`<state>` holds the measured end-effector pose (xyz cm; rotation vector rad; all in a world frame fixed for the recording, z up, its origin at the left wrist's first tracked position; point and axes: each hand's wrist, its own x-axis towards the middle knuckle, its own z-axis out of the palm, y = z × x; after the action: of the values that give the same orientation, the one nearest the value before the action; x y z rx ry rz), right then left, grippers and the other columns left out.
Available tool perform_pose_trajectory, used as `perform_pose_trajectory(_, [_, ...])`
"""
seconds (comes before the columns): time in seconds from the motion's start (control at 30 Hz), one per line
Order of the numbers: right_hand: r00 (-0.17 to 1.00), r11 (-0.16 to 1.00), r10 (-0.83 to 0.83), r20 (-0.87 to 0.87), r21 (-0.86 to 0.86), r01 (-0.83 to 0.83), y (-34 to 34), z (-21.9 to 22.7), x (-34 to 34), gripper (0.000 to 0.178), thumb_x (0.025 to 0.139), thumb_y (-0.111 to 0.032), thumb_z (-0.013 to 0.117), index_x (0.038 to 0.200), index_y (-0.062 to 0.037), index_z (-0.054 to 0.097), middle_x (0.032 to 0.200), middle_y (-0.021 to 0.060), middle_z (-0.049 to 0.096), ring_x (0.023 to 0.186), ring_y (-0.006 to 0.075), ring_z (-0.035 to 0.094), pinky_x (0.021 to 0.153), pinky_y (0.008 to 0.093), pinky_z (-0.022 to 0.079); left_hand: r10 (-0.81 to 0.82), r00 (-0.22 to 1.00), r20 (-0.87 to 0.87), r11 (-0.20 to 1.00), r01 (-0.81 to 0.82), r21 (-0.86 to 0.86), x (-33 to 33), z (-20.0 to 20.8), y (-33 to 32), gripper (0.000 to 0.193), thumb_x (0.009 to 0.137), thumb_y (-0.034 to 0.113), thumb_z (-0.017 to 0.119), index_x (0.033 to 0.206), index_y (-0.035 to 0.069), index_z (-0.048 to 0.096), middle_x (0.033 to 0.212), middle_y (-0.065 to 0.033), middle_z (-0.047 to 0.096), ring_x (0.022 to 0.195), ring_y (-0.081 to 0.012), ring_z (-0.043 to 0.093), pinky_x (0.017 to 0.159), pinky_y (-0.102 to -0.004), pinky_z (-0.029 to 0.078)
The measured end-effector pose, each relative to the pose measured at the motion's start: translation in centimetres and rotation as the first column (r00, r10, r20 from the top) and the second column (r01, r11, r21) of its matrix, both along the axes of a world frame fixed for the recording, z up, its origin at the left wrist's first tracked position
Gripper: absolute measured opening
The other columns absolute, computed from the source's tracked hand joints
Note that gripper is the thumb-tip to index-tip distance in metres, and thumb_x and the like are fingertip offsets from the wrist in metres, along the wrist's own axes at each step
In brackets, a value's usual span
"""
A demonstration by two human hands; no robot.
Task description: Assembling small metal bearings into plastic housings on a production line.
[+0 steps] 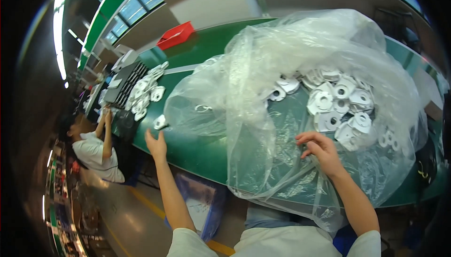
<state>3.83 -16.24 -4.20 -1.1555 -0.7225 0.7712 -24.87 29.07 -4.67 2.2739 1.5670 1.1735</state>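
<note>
My left hand reaches out over the front edge of the green table, thumb and fingers apart, holding nothing. Just beyond its fingertips lies a single white plastic part with a round hole. Above the opened clear plastic bag is my right hand, its fingers loosely bent and apart, with nothing visible in them. Inside the bag, beyond that hand, rests a heap of similar white plastic parts. A few more white parts sit to the left of the heap, partly under the bag's film.
Further left, more white parts lie beside a stack of dark trays. A co-worker sits at that end. A red bin stands at the far edge of the green table; a blue crate is below its near edge.
</note>
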Motion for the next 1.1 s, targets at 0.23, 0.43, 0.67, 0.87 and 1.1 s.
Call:
perform_pose_trajectory(0.23, [0.999, 0.992, 0.023, 0.041, -0.125, -0.018, -0.7, -0.5, 0.3, 0.023, 0.077, 0.005, 0.044, 0.094, 0.002, 0.06, 0.087, 0.0057, 0.063, 0.08, 0.0129, 0.06, 0.069, 0.0254, 0.049, -0.805, 0.536, 0.254, 0.555, 0.832, 0.001, 18.0, 8.0, -22.2, 0.015, 0.081, -0.001, 0.058, 0.094, 0.0, 0.066, 0.085, -0.0104, 0.065, 0.074, -0.0177, 0.063, 0.068, -0.0267, 0.05])
perform_pose_trajectory(0.43, [0.776, 0.945, 0.204, 0.597, -0.326, 0.002, -2.6, 3.3, -1.2, 0.023, 0.075, 0.0, 0.047, 0.093, 0.0005, 0.061, 0.083, 0.0135, 0.064, 0.074, 0.0228, 0.062, 0.068, 0.031, 0.049, -0.957, 0.279, -0.082, 0.285, 0.956, -0.065, 28.5, 2.6, -31.0, 0.041, 0.072, 0.021, 0.073, 0.109, 0.007, 0.061, 0.104, -0.0121, 0.059, 0.097, -0.0302, 0.056, 0.08, -0.0368, 0.048])
perform_pose_trajectory(0.67, [0.677, 0.771, -0.569, 0.467, 0.015, 0.637, -17.8, 5.9, 5.4, 0.017, 0.082, 0.003, 0.045, 0.082, 0.0024, 0.062, 0.074, 0.0077, 0.064, 0.067, 0.0125, 0.06, 0.063, 0.0249, 0.048, -0.938, 0.346, -0.009, 0.346, 0.935, -0.072, 29.0, 1.4, -30.4, 0.033, 0.065, 0.009, 0.074, 0.094, 0.003, 0.06, 0.094, -0.0159, 0.061, 0.091, -0.0315, 0.059, 0.078, -0.0378, 0.047])
perform_pose_trajectory(0.87, [0.131, 0.203, -0.704, 0.698, 0.022, 0.979, -27.4, 1.7, 15.6, 0.013, 0.08, -0.002, 0.05, 0.08, -0.0001, 0.063, 0.07, 0.0122, 0.062, 0.062, 0.0203, 0.062, 0.059, 0.0294, 0.049, -0.867, 0.398, 0.301, 0.34, 0.912, -0.228, 29.2, 0.2, -27.7, 0.012, 0.075, 0.0, 0.061, 0.086, -0.001, 0.055, 0.077, -0.005, 0.063, 0.071, -0.0109, 0.059, 0.065, -0.0265, 0.046])
perform_pose_trajectory(1.1, [0.211, -0.031, -0.156, 0.965, -0.218, 0.975, -27.7, 0.8, 19.3, 0.018, 0.076, -0.012, 0.059, 0.092, -0.0071, 0.066, 0.097, 0.0167, 0.062, 0.087, 0.0374, 0.061, 0.078, 0.0454, 0.048, -0.686, 0.194, 0.701, 0.026, 0.97, -0.243, 27.6, 0.8, -28.4, 0.013, 0.079, -0.001, 0.05, 0.091, 0.001, 0.053, 0.084, -0.006, 0.059, 0.067, -0.0109, 0.055, 0.061, -0.0234, 0.043])
